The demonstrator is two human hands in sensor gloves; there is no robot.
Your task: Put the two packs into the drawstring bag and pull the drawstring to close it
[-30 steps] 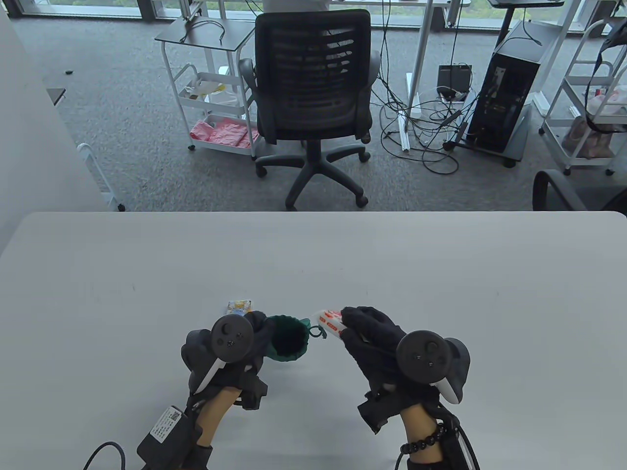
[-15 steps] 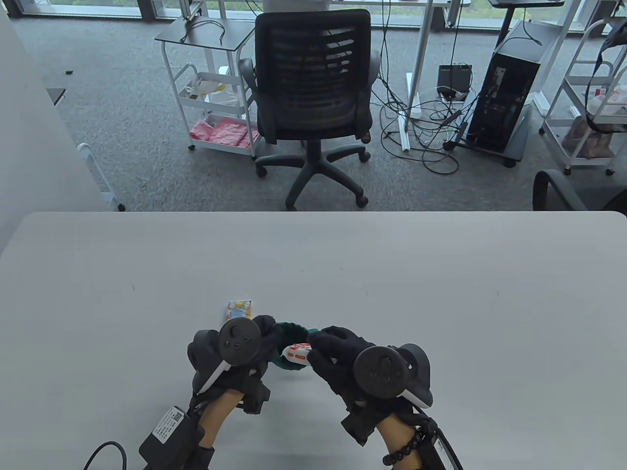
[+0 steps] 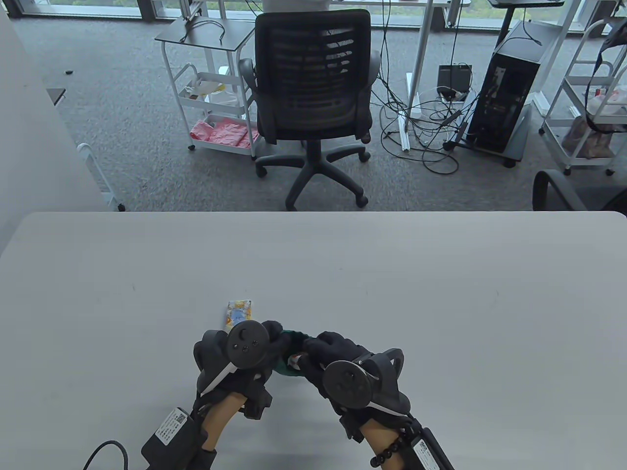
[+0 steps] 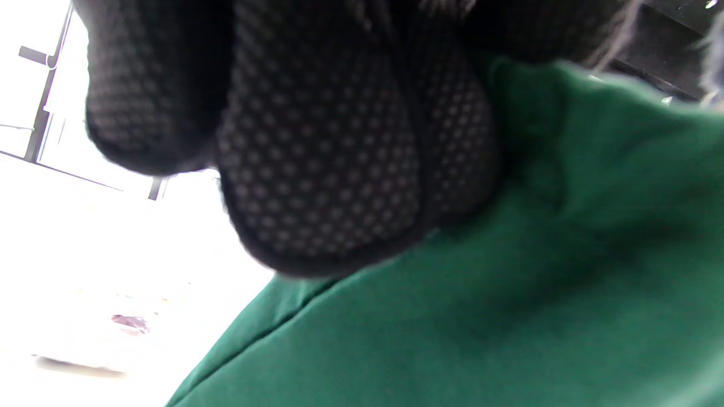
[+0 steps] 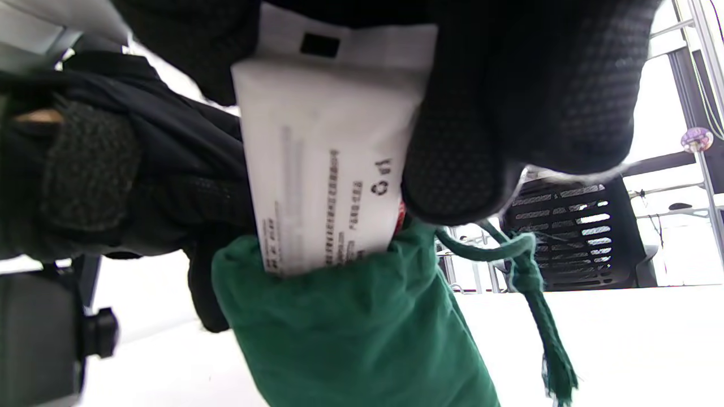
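Near the front edge of the grey table (image 3: 441, 293), the right hand (image 3: 338, 360) pinches a white plastic pack with grey print (image 5: 325, 169), its lower end already inside the mouth of the dark green cloth drawstring bag (image 5: 350, 333). The left hand (image 3: 245, 352) grips the bag's left side. A green cord (image 5: 531, 288) dangles at the right. The second, yellow-and-blue pack (image 3: 238, 311) lies just beyond the left hand.

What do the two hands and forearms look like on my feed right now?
Both the left hand and right hand wear black dotted-grip gloves, with round black trackers on white-edged mounts. Bare forearms. White-labelled black boxes sit at both wrists; a black cable trails from the left, and the right wears a dark bead bracelet.
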